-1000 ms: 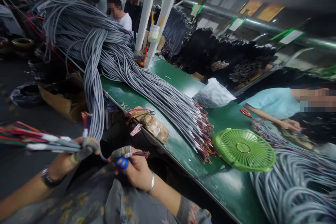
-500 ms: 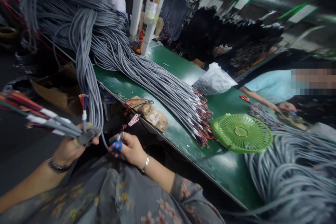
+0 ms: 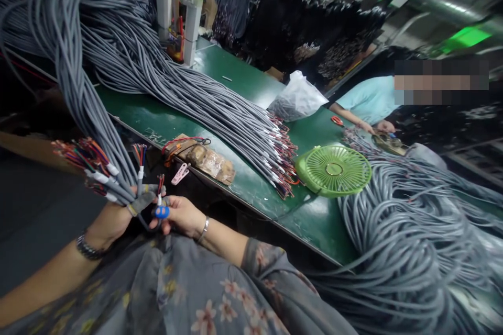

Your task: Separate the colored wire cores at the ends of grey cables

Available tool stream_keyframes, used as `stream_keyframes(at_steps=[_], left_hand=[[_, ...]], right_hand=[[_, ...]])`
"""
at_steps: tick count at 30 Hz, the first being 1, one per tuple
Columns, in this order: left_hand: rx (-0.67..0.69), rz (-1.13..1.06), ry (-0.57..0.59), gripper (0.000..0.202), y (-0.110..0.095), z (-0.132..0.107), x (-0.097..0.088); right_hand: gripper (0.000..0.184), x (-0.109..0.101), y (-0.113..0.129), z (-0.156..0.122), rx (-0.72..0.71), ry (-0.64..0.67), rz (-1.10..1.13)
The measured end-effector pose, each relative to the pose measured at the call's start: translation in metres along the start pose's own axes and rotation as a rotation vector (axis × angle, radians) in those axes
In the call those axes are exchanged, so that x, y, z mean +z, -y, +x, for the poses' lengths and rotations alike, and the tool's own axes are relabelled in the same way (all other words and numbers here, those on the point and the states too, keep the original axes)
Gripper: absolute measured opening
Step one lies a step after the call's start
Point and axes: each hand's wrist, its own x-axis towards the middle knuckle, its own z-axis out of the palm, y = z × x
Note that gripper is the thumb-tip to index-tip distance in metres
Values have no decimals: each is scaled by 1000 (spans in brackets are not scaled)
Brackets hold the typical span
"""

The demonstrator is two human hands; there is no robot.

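My left hand point(image 3: 113, 220), in grey finger sleeves, is closed around a bunch of grey cables point(image 3: 100, 175) whose stripped coloured wire ends fan out to the upper left. My right hand point(image 3: 178, 215), with a blue cap on one finger, pinches a single grey cable end point(image 3: 159, 188) held upright right beside the bunch. Both hands sit low, in front of the green table point(image 3: 243, 178), over my grey flowered sleeves. A thick hank of grey cables point(image 3: 70, 63) hangs down from the upper left to my hands.
A long grey cable bundle point(image 3: 220, 115) lies across the table with wire ends near a green fan point(image 3: 334, 170). More cables point(image 3: 396, 241) pile at the right. A clear bag point(image 3: 296, 99), brown packet point(image 3: 204, 157) and pink clip point(image 3: 179, 174) lie nearby. A person in light blue point(image 3: 369, 102) works opposite.
The view has tilted down and left. My right hand has moved to the left up to the bunch, turning the single cable end upright; the left hand's bunch now points up-left.
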Motion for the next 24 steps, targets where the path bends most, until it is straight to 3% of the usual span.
stream_keyframes(at_steps=[4,8,14,17,19,24], left_hand=[[-53,-35,81,56,-8,4,1],[-22,-71,174,56,-10,9,-5],[-3,-86,191,53,-7,13,-5],[-6,-70,165,50,-7,10,1],[-9,-45,120,49,-10,5,5],[45,199,22,39,-16,-6,14]], right_hand=[[77,-5,-2,1,22,134,3],[69,-10,-4,0,7,222,14],[70,-14,-8,7,31,322,-10],[78,-9,-4,4,26,237,-32],[79,-5,0,-3,-4,103,-73],[64,3,9,-25,-234,-246,-57]])
